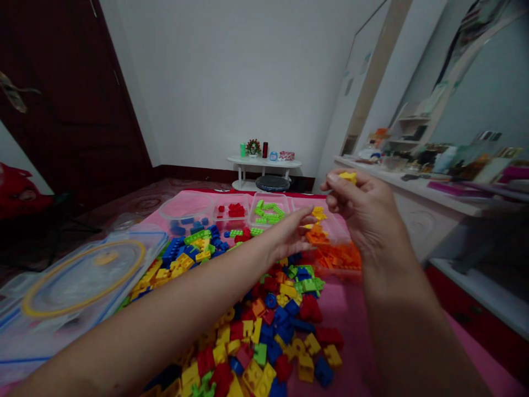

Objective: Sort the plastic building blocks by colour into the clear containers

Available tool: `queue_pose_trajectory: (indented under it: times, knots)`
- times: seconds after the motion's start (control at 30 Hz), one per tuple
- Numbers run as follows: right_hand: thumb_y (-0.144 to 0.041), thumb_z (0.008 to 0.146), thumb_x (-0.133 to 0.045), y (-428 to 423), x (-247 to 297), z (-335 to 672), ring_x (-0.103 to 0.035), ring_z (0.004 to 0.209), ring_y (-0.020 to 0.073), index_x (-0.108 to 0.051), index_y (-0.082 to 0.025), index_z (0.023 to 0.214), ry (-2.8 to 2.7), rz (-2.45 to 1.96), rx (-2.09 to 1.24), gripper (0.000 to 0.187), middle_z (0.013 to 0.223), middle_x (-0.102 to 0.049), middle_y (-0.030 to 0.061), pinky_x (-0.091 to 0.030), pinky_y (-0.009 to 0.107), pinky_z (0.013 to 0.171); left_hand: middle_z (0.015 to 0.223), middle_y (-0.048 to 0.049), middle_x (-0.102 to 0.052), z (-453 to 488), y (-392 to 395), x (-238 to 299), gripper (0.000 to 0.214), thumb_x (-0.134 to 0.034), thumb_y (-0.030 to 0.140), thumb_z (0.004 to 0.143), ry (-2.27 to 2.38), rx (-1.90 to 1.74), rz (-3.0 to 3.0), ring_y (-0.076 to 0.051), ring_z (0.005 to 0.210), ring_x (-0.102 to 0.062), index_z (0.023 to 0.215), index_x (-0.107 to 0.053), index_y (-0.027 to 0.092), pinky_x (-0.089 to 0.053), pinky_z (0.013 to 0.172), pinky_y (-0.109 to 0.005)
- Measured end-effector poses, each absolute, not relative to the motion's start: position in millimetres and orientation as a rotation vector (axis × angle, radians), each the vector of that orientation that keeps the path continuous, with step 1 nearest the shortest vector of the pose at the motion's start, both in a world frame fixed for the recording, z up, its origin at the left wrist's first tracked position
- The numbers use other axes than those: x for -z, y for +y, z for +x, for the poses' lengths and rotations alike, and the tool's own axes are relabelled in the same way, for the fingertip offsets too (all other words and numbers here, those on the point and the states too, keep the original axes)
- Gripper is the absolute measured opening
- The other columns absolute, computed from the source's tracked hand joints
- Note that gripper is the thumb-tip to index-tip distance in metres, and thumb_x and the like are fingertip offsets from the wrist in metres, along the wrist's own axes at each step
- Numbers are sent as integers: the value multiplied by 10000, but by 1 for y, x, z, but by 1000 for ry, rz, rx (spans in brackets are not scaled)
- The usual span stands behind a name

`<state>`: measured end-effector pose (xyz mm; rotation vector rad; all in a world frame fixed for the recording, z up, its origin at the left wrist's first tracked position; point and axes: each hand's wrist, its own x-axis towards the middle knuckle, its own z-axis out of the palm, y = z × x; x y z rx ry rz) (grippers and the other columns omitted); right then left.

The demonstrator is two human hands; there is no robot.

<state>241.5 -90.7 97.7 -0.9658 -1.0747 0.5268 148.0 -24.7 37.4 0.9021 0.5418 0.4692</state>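
Observation:
My right hand (pixel 359 207) is raised at the right, with a small yellow toy brick (pixel 347 177) pinched between thumb and fingers. My left hand (pixel 292 234) reaches across the pile with its fingers apart, beside the orange bricks (pixel 336 256) in a clear box. Some yellow bricks (pixel 319 214) lie in another clear box just beyond its fingertips. Beneath my left forearm spreads a mixed heap of toy bricks (pixel 264 325) in red, blue, yellow, green and orange. Part of that heap is hidden by the arm.
Clear boxes behind the heap hold green bricks (pixel 268 212), red bricks (pixel 235 210) and blue bricks (pixel 188 226). Clear lids, one with a yellow ring (pixel 85 275), lie at the left on the pink cloth (pixel 347 325). A dressing table (pixel 417 184) stands at the right.

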Motion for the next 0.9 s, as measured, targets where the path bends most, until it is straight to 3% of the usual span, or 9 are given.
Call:
queue_pose_trajectory:
  times: [0.17,0.33,0.5,0.63,0.77,0.9]
  knots:
    - [-271,664,-704,-86,-93,234,-484,435,49,-629,-158,800,-1079,-934,-587,192,628,-615,-24,-366,156,383,1017,-113,-625,158,-33,-36,370,-522,500,809,520,-498,1101,-224,986,-562,891,-629,156,-450,870,-358]
    - [-162,650,-684,-67,-72,217,-461,417,32,-591,-153,897,-911,-867,-812,264,620,-600,-47,-368,131,383,1080,-125,-630,101,-12,-30,407,-650,466,728,504,-646,1326,-215,961,-588,972,-647,140,-466,826,-348]
    - [1,686,-594,-44,-40,200,-631,616,101,-562,-131,854,-592,-858,-1204,216,674,-636,13,-536,188,588,1027,-110,-657,31,24,-18,431,-686,469,691,760,-824,1513,-178,879,-610,966,-663,138,-476,746,-293]
    - [-127,861,-487,-36,-26,194,-688,773,189,-552,-128,853,-455,-865,-1375,65,818,-667,94,-573,296,674,958,-100,-678,1,38,-9,456,-714,477,643,852,-837,1514,-184,849,-630,936,-666,131,-474,682,-262]
    - [-282,929,-407,-35,-23,194,-678,882,231,-545,-118,944,-458,-875,-1441,214,953,-664,145,-573,351,723,874,-80,-690,-7,40,1,441,-705,490,635,868,-843,1588,-175,793,-630,886,-680,129,-470,628,-245]
    - [-325,943,-365,-35,-21,193,-670,914,232,-551,-112,1001,-518,-878,-1486,289,1002,-658,156,-568,361,741,807,-64,-689,-7,45,8,372,-693,449,661,841,-877,1646,-159,737,-621,842,-684,124,-472,606,-236]
